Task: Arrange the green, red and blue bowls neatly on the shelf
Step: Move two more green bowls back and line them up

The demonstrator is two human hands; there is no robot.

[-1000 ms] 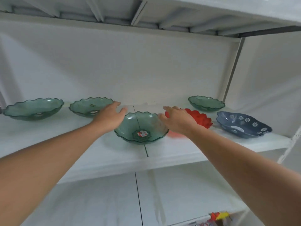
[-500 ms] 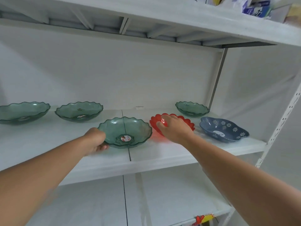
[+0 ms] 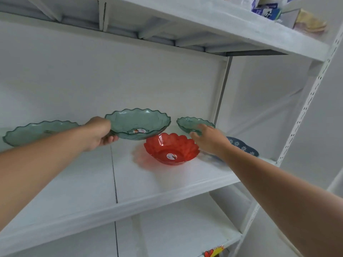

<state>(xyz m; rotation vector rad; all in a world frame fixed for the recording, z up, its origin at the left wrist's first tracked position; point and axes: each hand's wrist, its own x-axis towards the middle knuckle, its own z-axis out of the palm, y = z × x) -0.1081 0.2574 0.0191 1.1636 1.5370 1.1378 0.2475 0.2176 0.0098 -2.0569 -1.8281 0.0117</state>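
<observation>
While the left hand (image 3: 100, 133) pinches the raised green bowl (image 3: 138, 123), the spread right hand (image 3: 210, 140) touches another green bowl (image 3: 191, 123).

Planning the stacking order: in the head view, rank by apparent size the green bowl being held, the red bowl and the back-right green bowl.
1. Held green bowl, widest.
2. Red bowl, though it sits nearer the camera.
3. Back-right green bowl, farther away and partly hidden, so less certain.
</observation>
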